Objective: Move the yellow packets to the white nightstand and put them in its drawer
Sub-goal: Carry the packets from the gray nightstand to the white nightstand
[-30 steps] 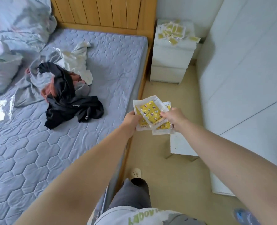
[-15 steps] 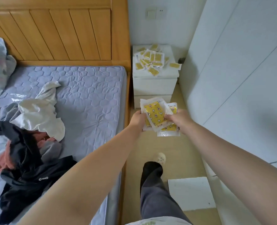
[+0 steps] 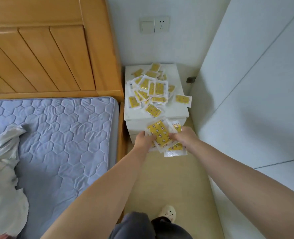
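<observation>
A bundle of yellow packets [image 3: 159,133] with clear white edges is held between both hands just in front of the white nightstand [image 3: 179,109]. My left hand [image 3: 142,139] grips the bundle's left side and my right hand [image 3: 184,138] grips its right side. Several more yellow packets [image 3: 151,90] lie scattered in a loose pile on the nightstand's top. The nightstand's drawer front [image 3: 137,125] is closed and partly hidden behind the held bundle.
A wooden bed with a purple quilted mattress [image 3: 56,135] stands directly left of the nightstand, with pale clothing [image 3: 3,178] on it. White wardrobe panels [image 3: 254,100] line the right side. A narrow beige floor strip [image 3: 168,178] runs between them, with my legs and shoe below.
I have walked closer to the nightstand. The held bundle now sits right in front of the drawer, and the dark clothes on the bed have dropped out of view.
</observation>
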`<state>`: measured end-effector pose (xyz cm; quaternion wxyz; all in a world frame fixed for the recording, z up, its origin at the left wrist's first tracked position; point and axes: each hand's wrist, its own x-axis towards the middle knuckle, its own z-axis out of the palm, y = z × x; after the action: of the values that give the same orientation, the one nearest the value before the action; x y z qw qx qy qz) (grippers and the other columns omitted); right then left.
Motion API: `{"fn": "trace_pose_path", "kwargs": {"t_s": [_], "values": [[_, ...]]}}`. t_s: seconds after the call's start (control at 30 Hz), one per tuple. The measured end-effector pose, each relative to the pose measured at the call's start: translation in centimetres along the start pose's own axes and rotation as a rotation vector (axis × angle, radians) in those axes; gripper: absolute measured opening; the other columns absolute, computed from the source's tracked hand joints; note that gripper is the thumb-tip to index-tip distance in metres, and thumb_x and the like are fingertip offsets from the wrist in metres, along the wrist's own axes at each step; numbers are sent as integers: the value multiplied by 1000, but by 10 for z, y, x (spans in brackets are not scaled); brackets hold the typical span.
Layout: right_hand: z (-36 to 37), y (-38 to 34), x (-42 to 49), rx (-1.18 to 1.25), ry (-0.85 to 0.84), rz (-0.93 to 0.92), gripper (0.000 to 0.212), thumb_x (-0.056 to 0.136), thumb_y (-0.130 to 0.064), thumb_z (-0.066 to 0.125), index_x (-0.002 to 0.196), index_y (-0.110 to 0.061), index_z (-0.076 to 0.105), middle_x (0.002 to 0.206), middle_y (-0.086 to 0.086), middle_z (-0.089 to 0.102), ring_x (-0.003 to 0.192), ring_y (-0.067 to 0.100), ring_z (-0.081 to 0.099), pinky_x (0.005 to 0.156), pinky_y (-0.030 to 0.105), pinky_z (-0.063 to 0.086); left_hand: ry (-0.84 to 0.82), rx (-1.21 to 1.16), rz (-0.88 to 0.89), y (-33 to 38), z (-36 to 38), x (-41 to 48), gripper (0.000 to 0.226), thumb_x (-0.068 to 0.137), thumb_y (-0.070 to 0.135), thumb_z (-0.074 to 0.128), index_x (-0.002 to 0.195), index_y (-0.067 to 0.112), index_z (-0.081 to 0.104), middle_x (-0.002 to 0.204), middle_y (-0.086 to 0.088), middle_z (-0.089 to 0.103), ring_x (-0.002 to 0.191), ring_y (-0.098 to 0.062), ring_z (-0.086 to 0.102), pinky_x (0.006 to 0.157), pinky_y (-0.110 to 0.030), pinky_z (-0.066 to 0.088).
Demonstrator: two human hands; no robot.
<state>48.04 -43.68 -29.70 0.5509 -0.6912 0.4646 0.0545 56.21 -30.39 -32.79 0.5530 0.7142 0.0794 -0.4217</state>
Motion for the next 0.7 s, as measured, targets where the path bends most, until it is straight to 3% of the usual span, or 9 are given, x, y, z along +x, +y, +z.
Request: {"fn": "trace_pose_path", "kwargs": {"t_s": [0.13,0.27,0.37,0.47,0.53,0.6,0.67,0.7], "values": [[5,-25,94,0,-10,65,17,82,-17,71,97,-10,67,93,7,70,69,18,61,43,20,34,21,23,-29,39,8,89,17,89,7,61,105,10,59,104,-6,67,99,-26,64,90,-42,53],[13,-38,193,69,56,119,13,84,-15,68,96,-9,67,90,7,67,65,14,56,48,21,34,35,116,-37,74,17,184,27,90,10,62,116,10,55,112,-4,63,91,-20,59,70,-26,47],[20,-32,266,140,148,167,19,87,-13,62,102,-1,64,90,13,62,67,19,53,58,26,39,69,165,-28,94,25,254,57,90,14,62,142,10,39,134,-5,53,109,-25,57,81,-27,44],[18,-23,326,163,330,204,36,88,-22,56,118,-2,56,109,15,63,91,28,61,80,37,50,119,263,86,112,33,307,49,92,11,57,138,12,41,115,2,55,90,-22,56,67,-26,47],[4,-18,356,-15,481,201,37,89,-27,54,115,-1,57,111,16,61,101,34,58,85,43,50,162,362,201,117,40,331,48,93,12,55,139,14,40,110,8,55,82,-17,53,63,-28,49],[-11,-9,383,-303,574,192,39,90,-29,54,115,2,57,123,19,53,114,37,49,95,45,43,202,445,319,115,47,351,56,93,12,53,144,20,33,111,4,60,82,-19,59,68,-36,54],[-15,5,404,-494,528,182,47,92,-28,52,128,2,48,140,19,39,126,37,37,104,44,30,260,629,467,103,55,371,66,90,13,55,148,25,26,126,-4,56,107,-25,55,88,-42,50],[-12,14,411,-548,475,169,51,92,-27,50,133,2,42,145,19,32,131,37,33,106,44,26,307,754,530,93,59,382,72,89,15,56,150,26,21,138,-4,47,124,-25,44,102,-42,38]]}}
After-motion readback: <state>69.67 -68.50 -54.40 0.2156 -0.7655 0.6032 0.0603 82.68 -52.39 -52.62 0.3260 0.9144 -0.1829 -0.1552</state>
